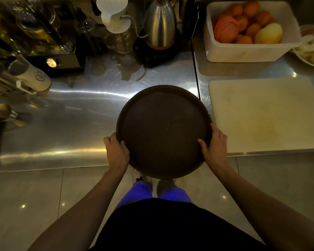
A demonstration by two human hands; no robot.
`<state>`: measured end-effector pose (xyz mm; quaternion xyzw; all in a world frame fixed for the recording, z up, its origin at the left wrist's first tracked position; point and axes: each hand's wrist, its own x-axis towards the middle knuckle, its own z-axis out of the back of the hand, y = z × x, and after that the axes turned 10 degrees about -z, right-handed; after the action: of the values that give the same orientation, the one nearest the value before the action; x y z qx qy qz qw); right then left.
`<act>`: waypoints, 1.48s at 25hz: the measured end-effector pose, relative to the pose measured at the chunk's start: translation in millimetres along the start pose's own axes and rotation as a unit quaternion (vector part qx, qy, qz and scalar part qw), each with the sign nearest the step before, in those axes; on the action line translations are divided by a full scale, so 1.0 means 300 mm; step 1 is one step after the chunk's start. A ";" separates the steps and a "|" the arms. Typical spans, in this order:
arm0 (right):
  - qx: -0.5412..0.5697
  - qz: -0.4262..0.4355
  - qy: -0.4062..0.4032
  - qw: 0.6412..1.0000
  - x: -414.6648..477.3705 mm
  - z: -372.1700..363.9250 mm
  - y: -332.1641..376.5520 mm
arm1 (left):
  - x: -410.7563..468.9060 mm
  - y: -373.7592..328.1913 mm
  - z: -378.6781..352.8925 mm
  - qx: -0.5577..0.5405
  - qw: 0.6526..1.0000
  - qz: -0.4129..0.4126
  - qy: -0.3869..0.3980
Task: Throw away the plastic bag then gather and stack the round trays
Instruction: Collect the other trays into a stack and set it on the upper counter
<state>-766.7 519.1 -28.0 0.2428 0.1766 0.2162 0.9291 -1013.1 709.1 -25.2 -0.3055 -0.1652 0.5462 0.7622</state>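
A dark brown round tray is held level over the front edge of the steel counter, partly past the edge above the floor. My left hand grips its left rim, thumb on top. At the right rim my right hand grips the same way. Whether more than one tray is in the hold I cannot tell. No plastic bag is in view.
A white cutting board lies just right of the tray. Behind it stands a white tub of fruit. A steel kettle, a white dripper, glassware and bottles crowd the counter's back and left side.
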 end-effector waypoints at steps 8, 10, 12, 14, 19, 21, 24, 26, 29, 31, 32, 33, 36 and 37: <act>0.004 -0.008 -0.007 1.000 0.027 -0.002 -0.006 | 0.005 0.013 -0.025 -0.003 1.000 0.010 0.001; 0.006 -0.008 -0.006 1.000 0.030 -0.001 -0.003 | 0.012 0.009 -0.026 -0.002 1.000 0.009 -0.001; 0.008 -0.011 -0.003 1.000 0.035 -0.002 0.003 | 0.026 0.008 -0.024 0.002 1.000 0.008 0.000; 0.010 -0.023 0.003 1.000 0.040 -0.005 0.004 | 0.037 0.007 -0.023 0.009 1.000 0.010 0.007; 0.036 -0.054 0.028 0.998 0.048 -0.006 -0.002 | 0.050 0.002 -0.022 0.037 0.999 0.015 0.025; 0.049 -0.069 0.051 0.995 0.049 -0.002 0.001 | 0.061 0.000 -0.023 0.036 0.998 0.025 0.038; 0.054 -0.092 0.064 0.992 0.058 0.000 0.009 | 0.076 0.000 -0.020 0.016 0.997 0.037 0.070; 0.061 -0.126 0.077 0.987 0.061 0.003 0.013 | 0.088 0.006 -0.017 0.001 0.995 0.046 0.091; 0.078 -0.184 0.114 0.973 0.057 0.013 0.016 | 0.108 0.014 -0.012 -0.029 0.991 0.076 0.109; 0.076 -0.214 0.139 0.964 0.069 0.028 0.024 | 0.128 0.011 -0.008 -0.038 0.985 0.108 0.131; 0.078 -0.229 0.150 0.959 0.079 0.035 0.029 | 0.138 0.006 -0.006 -0.033 0.981 0.124 0.144; 0.081 -0.236 0.157 0.956 0.088 0.039 0.034 | 0.149 0.001 -0.001 -0.026 0.978 0.133 0.156; 0.088 -0.237 0.146 0.956 0.100 0.046 0.046 | 0.161 -0.011 0.021 -0.031 0.976 0.126 0.177; 0.093 -0.235 0.138 0.958 0.100 0.047 0.048 | 0.159 -0.011 0.027 -0.039 0.976 0.118 0.176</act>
<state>-739.9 539.8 -15.5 0.2471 0.3744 0.0057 0.8937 -998.9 755.2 -20.8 -0.4438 -0.0121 0.5627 0.6973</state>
